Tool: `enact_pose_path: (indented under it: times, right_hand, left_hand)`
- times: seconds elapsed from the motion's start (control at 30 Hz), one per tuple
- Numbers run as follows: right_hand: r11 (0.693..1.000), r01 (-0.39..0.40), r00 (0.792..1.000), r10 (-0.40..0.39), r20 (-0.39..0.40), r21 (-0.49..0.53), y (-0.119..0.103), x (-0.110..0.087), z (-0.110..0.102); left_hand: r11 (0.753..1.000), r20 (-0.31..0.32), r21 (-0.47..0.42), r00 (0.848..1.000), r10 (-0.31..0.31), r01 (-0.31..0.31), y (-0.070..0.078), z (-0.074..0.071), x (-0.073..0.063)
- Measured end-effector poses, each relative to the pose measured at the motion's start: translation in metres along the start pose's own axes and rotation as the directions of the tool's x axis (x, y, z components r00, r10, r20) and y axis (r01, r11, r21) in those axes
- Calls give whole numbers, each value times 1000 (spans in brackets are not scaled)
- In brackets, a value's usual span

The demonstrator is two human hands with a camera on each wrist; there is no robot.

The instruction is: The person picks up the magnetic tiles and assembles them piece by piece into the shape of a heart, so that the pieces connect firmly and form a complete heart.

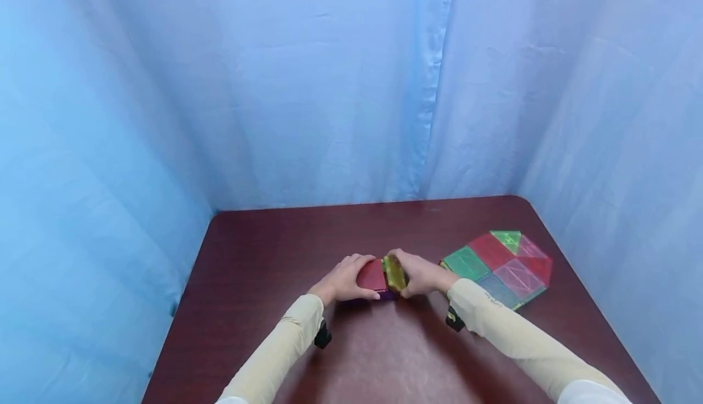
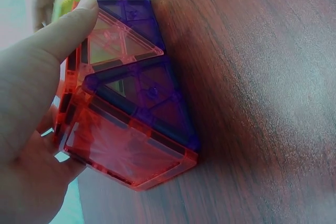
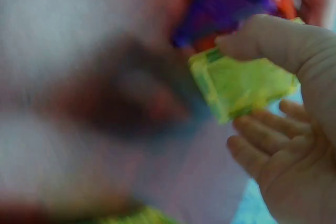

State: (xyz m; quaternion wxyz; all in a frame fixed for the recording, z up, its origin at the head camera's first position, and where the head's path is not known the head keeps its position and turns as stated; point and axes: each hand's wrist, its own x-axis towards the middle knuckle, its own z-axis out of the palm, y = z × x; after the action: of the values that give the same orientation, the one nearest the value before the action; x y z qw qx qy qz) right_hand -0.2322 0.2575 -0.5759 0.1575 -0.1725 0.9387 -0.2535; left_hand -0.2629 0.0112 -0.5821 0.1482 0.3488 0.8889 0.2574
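Near the middle of the table sits a low box of see-through magnetic tiles (image 1: pixel 371 274). Its top is red; one long side, in the left wrist view, joins red and purple triangle tiles (image 2: pixel 152 90), with a red tile (image 2: pixel 121 148) across the end. My left hand (image 1: pixel 345 278) grips the box from the left, thumb along the near top edge and fingers over the far side. My right hand (image 1: pixel 421 274) pinches a yellow tile (image 3: pixel 252 82) between thumb and fingers at the box's right end. Whether the yellow tile touches the box cannot be told.
Flat on the table to the right lies a patchwork of joined tiles: a green square (image 1: pixel 467 263), red and pink tiles, and a green triangle (image 1: pixel 506 240). My right forearm partly covers it. Blue curtains (image 1: pixel 324 86) hang around the dark wooden table (image 1: pixel 263 251).
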Motion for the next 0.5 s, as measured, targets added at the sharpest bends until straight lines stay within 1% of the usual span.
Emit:
enact_pose_path:
  times: [0.1,0.2,0.3,0.37,0.43,0.5]
  right_hand:
    - [1000,29,1000,-29,8,10,-1,4,12]
    - [999,46,999,-46,14,3,-2,6,14]
    - [998,57,998,-57,5,2,-1,7,15]
    - [998,58,998,-58,8,-1,0,7,15]
    - [999,50,999,-50,13,-5,0,7,16]
    - [999,36,999,-36,25,-19,0,7,16]
  left_hand:
    - [1000,-9,1,1000,-1,1,0,0,-2]
    - [1000,-18,20,1000,-1,1,-1,-1,-5]
    - [998,-19,63,1000,21,-20,1,-1,-8]
    - [993,-16,115,999,43,-41,2,0,-8]
    - [982,-14,177,998,65,-61,4,2,-8]
    - [962,-10,263,996,85,-79,5,5,-6]
